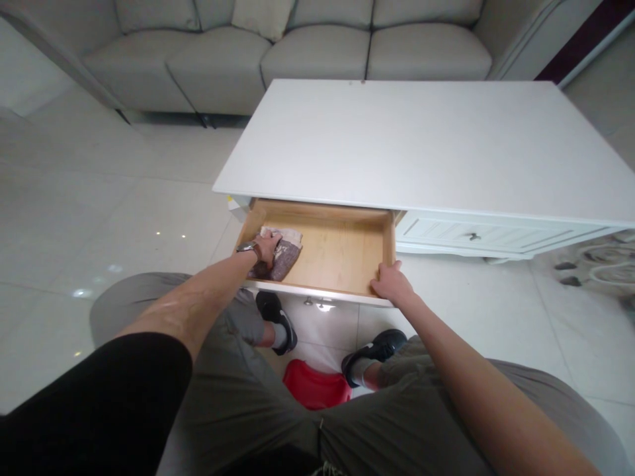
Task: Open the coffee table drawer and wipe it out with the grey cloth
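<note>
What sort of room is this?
Probably a living room. There's a long cushioned sofa, with a low white table in front of it. The table has an open drawer, and the floor is shiny and tiled.

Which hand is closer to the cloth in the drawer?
Left. The left hand is on the cloth; the right hand is away from it, at the right front corner of the drawer.

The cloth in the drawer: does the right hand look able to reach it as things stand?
Probably yes: nothing seems to stand between the right hand, on the drawer, and the cloth, though the left hand covers part of it.
</note>
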### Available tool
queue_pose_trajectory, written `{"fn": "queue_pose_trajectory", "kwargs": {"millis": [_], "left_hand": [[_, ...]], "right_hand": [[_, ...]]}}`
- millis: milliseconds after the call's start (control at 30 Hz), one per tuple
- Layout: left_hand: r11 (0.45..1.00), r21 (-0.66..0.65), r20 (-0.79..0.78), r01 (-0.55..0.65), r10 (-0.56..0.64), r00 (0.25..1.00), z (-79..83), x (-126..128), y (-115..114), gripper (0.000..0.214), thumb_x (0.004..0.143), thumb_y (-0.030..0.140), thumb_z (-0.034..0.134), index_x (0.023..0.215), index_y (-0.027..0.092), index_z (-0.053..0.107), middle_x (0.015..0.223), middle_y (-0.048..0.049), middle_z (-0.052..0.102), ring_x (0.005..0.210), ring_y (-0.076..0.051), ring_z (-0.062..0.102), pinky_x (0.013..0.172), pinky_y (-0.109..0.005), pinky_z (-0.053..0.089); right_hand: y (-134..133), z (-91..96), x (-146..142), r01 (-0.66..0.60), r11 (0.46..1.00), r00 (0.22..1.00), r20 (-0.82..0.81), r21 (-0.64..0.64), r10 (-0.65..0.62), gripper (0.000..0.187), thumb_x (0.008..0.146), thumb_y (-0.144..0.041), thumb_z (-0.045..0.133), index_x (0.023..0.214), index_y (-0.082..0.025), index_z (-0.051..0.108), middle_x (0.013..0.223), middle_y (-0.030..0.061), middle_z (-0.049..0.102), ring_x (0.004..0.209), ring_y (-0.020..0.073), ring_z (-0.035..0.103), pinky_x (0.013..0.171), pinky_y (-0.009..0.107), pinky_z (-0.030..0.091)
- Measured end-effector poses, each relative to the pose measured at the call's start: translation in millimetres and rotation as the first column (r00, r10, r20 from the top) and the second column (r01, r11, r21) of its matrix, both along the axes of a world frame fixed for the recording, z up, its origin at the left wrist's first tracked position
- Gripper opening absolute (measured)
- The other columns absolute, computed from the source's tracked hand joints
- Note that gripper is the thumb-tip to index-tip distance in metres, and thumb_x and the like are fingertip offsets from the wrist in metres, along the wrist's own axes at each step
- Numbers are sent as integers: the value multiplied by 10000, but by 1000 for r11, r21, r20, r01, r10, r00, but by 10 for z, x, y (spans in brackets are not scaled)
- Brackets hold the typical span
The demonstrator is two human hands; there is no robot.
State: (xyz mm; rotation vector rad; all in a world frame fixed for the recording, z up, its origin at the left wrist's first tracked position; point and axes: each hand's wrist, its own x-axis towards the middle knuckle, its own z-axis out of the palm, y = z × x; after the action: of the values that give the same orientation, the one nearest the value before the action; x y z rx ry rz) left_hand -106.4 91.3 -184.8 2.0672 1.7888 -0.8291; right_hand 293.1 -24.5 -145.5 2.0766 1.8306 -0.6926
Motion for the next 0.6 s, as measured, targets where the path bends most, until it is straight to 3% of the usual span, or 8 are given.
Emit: {"fn": "queue_pose_trajectory", "kwargs": {"millis": [133, 267, 433, 600], "left_hand": [[999, 8, 7, 35, -35, 999, -21, 97, 71, 1320, 311, 397, 981, 1484, 249, 394, 1579, -211, 368, 1340, -490, 469, 1124, -534, 402], [997, -23, 72, 74, -72, 995, -33, 298, 108, 1370, 281, 322, 1008, 1495, 252, 377, 1611, -220, 327, 1385, -480, 428, 1148, -548, 367], [998, -42, 108, 47, -43, 993, -99, 601, 136, 1427, 252, 476, 1018, 1503, 254, 369, 1619, -226, 308, 1406, -515, 398, 1133, -597, 383], [989, -103, 111, 103, -91, 990, -198, 915, 147, 1588, 155, 297, 1033, 1575, 239, 324, 1655, -267, 218, 1416, -548, 352, 1091, -615, 430]], "right_hand": [[13, -2, -22, 9, 1000, 1000, 13, -1, -8, 372, 965, -344, 540, 1258, -116, 565, 1329, 238, 443, 993, 306, 723, 875, 412, 538], [28, -8, -41, 15, 1000, 999, 39, -9, -15, 376, 966, -355, 540, 1254, -116, 566, 1330, 239, 450, 999, 299, 718, 878, 409, 541], [24, -16, -47, 16, 1000, 999, 52, 2, -16, 389, 961, -365, 542, 1258, -115, 566, 1320, 236, 458, 987, 296, 719, 863, 403, 546], [22, -27, -46, 21, 1000, 998, 52, 9, -22, 376, 962, -366, 550, 1239, -114, 572, 1318, 243, 456, 975, 298, 719, 851, 408, 547]]}}
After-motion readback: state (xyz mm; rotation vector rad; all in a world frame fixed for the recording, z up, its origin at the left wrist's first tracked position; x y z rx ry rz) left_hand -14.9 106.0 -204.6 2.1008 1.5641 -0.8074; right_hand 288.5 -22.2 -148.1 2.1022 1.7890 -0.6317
